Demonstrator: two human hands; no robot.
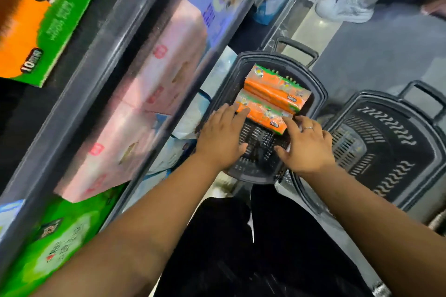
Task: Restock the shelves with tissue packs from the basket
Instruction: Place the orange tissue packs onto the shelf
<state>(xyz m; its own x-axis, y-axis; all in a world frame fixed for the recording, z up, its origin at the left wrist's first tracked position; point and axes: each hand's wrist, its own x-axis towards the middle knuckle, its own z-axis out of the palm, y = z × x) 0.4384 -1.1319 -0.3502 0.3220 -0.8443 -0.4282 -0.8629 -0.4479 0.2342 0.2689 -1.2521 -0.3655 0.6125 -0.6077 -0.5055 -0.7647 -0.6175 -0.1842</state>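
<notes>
View from above, looking down a person's two bare forearms to a black plastic basket [319,96] standing on a grey floor [386,55] at the foot of the shelves [79,94]. Two orange tissue packs with green edging lie side by side in the far half of the basket. The farther tissue pack [277,88] is untouched. The nearer tissue pack [264,116] sits between the hands. The left hand [222,134] reaches in with straight, slightly spread fingers, whose tips rest on the pack's left end. The right hand [307,146] is spread wide, and its forefinger touches the pack's right end; neither hand has closed around it. A ring [307,127] shows on one right-hand finger. The slotted bottom of the basket is bare under the palms. Just to the right stands a second basket [386,147] of the same kind. On the shelves at left (blurred) are pink packs [154,94], with a green pack [60,241] below and an orange and green pack [48,26] above. A white sneaker [345,8] stands on the floor at top right.
</notes>
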